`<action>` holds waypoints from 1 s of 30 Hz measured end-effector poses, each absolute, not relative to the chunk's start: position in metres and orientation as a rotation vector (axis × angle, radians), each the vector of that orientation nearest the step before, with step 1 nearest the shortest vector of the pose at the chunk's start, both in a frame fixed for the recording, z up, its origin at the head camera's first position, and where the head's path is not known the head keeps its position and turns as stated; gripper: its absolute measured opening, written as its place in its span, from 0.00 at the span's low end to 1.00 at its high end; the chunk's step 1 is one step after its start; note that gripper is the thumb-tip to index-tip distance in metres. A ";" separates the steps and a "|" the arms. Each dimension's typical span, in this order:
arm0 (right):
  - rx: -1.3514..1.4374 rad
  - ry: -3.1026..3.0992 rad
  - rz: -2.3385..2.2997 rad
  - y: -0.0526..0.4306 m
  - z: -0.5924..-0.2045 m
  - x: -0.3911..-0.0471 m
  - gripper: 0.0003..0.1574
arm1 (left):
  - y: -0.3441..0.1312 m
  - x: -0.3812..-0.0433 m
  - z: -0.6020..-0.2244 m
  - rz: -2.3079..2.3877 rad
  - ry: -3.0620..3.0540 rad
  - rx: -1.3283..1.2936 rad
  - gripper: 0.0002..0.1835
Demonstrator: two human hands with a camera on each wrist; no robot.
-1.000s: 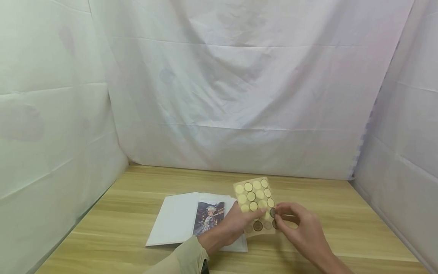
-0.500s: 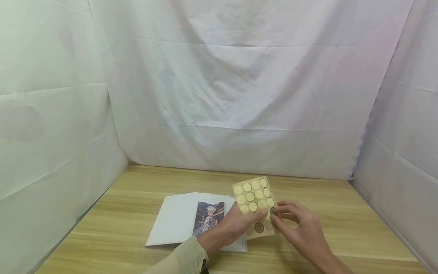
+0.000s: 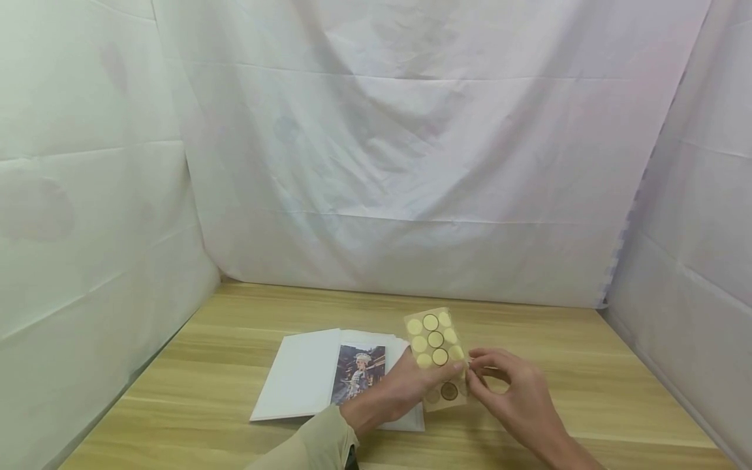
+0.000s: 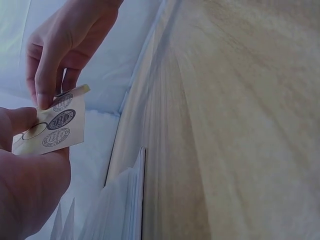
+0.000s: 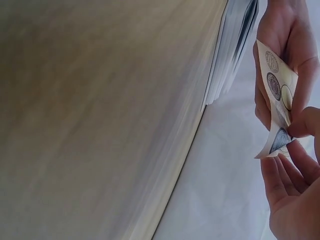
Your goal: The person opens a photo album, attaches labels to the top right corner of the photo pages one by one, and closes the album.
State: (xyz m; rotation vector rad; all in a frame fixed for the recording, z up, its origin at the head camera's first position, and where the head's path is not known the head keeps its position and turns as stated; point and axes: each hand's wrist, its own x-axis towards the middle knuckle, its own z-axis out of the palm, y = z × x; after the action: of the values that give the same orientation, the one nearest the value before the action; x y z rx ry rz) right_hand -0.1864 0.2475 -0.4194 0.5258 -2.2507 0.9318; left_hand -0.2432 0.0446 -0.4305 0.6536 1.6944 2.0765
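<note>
A sheet of round stickers [image 3: 435, 339], yellow discs above and printed seals along the lower row, is held over the table in the head view. My left hand [image 3: 405, 386] grips it from the left, thumb across its front. At the sheet's right edge, my right hand [image 3: 517, 390] pinches with thumb and index finger. That edge bends back, as the right wrist view shows beside a dark round sticker [image 5: 281, 140]. Whether the sticker's rim has lifted is hidden by the fingertips. In the left wrist view, several printed seal stickers [image 4: 61, 120] face the camera.
A photo album [image 3: 296, 375] lies spread on the wooden table [image 3: 194, 365], partly under my left forearm. Its page shows a photo [image 3: 359, 374] of a person in a white hat. White cloth [image 3: 382, 143] hangs behind and on both sides.
The sheet's right edge has been bent back, so its right column of stickers no longer shows in the head view. My right fingers stay at that edge; the left hand shifts slightly right.
</note>
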 end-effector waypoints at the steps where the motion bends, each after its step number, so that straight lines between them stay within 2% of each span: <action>1: 0.528 -2.246 0.907 0.247 -0.419 -0.186 0.20 | 0.045 -0.243 -0.431 2.069 1.710 0.645 0.16; 20: 0.520 -2.244 0.800 0.251 -0.419 -0.186 0.21 | 0.039 -0.244 -0.432 2.095 1.700 0.587 0.19; 30: 0.397 -2.262 0.867 0.260 -0.419 -0.185 0.17 | 0.034 -0.246 -0.432 2.130 1.751 0.460 0.24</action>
State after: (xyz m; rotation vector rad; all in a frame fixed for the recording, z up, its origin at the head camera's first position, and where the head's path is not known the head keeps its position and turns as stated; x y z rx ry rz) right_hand -0.1852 0.2602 -0.4190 0.3970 -2.2615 0.8665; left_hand -0.2460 0.0337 -0.4319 0.4601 1.7514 2.1301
